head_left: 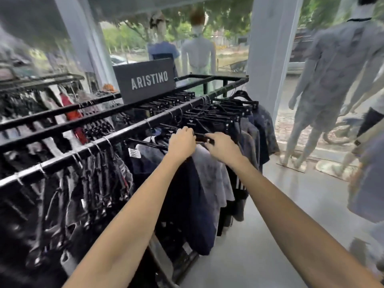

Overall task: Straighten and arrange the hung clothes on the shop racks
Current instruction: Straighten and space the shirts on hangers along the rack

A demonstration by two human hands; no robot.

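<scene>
A black metal rack (133,126) runs from lower left to upper right, crowded with dark clothes on black hangers. Both my arms reach out to its near rail. My left hand (181,141) curls its fingers over a black clip hanger (201,138) from the left. My right hand (223,146) pinches the same hanger from the right. A pale grey printed garment (209,175) hangs from that hanger, beside a navy one (193,204). More hangers with grey and navy garments (255,129) are packed further along the rail.
A dark sign reading ARISTINO (148,80) stands on the rack top. Dressed mannequins (330,80) stand at the right by the glass front, others (198,53) behind the rack. A white pillar (270,50) rises past the rack's end. Grey floor (280,215) lies to the right.
</scene>
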